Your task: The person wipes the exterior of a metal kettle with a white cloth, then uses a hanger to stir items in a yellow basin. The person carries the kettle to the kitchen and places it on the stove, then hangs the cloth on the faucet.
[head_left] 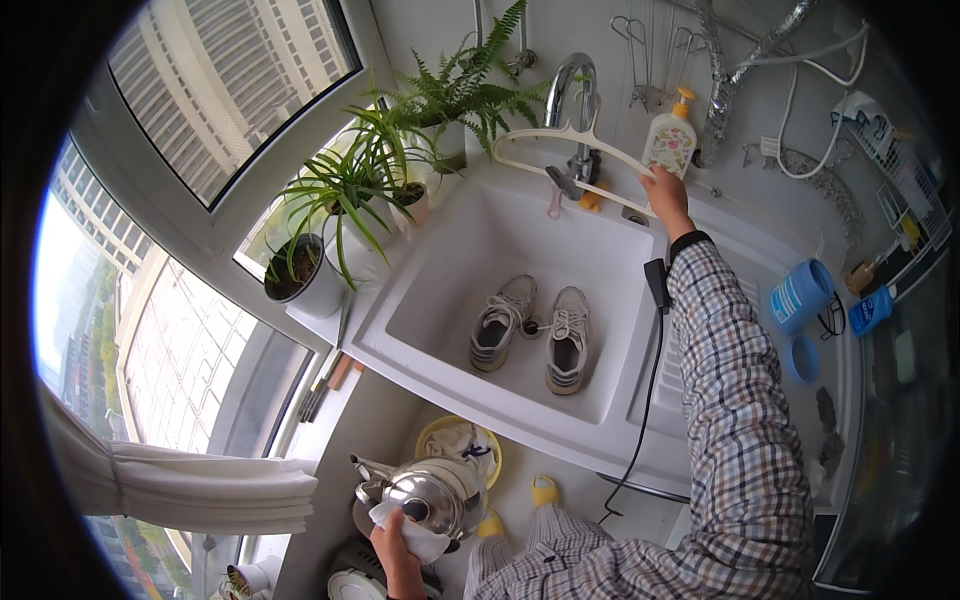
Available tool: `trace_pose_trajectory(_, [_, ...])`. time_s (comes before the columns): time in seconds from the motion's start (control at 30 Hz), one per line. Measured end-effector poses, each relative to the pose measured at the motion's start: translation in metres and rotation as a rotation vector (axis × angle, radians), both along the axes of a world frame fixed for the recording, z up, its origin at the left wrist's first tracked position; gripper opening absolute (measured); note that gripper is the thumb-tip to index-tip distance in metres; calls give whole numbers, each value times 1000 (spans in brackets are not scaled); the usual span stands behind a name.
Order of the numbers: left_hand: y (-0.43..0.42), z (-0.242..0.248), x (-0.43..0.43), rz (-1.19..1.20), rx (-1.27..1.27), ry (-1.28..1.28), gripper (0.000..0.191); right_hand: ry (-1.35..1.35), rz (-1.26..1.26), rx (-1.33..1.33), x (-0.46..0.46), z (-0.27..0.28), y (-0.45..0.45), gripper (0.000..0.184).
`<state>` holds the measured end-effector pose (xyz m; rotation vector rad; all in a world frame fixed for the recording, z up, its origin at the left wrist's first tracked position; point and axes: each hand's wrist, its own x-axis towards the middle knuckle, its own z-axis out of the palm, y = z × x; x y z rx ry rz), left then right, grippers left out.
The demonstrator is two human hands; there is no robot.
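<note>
In my left hand [396,551] is a shiny metal kettle [450,487], its handle gripped through a white cloth [424,541]. The kettle is held low in front of the sink, spout towards the window. My right hand [666,196] grips one end of a white clothes hanger [536,133] at the sink's back right corner. The hanger spans in front of the chrome faucet [556,94]; whether its hook touches the faucet I cannot tell. Two light laced sneakers [501,319] lie in the white sink [442,277], on either side of the drain [531,328].
Potted plants [304,274] line the window ledge. A pump bottle [670,142] stands behind the sink. A black corded device [657,283] rests on the sink's right edge. A blue tub [801,296] is on the ribbed drainboard side. A yellow basin [495,457] with cloth sits on the floor.
</note>
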<state>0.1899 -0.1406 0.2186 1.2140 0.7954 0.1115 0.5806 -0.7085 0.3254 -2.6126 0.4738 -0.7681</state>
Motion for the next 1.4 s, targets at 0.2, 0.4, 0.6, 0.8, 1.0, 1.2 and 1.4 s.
trace_pose_trajectory(0.2, [-12,3,-6,38,35,29,15,-171,49,108,1,4,-6,31])
trace_pose_trajectory(0.4, [-12,-3,-12,46,36,15,17,-100,102,400,-9,39,-17,30])
trace_pose_trajectory(0.6, [-7,-1,-23,11,17,-36,17,107,207,1051,-49,80,-27,27])
trace_pose_trajectory(0.8, [15,-5,-45,-46,-85,-54,21,29,293,1133,-164,93,-31,26])
trace_pose_trajectory(1.0, [58,-18,-77,-77,-202,-57,21,135,231,1203,-327,63,39,25])
trace_pose_trajectory(1.2, [100,-6,-99,-65,-338,-141,20,300,337,1267,-433,60,179,24])
trace_pose_trajectory(1.4, [107,-19,-134,41,-333,-56,21,559,432,730,-459,6,333,19])
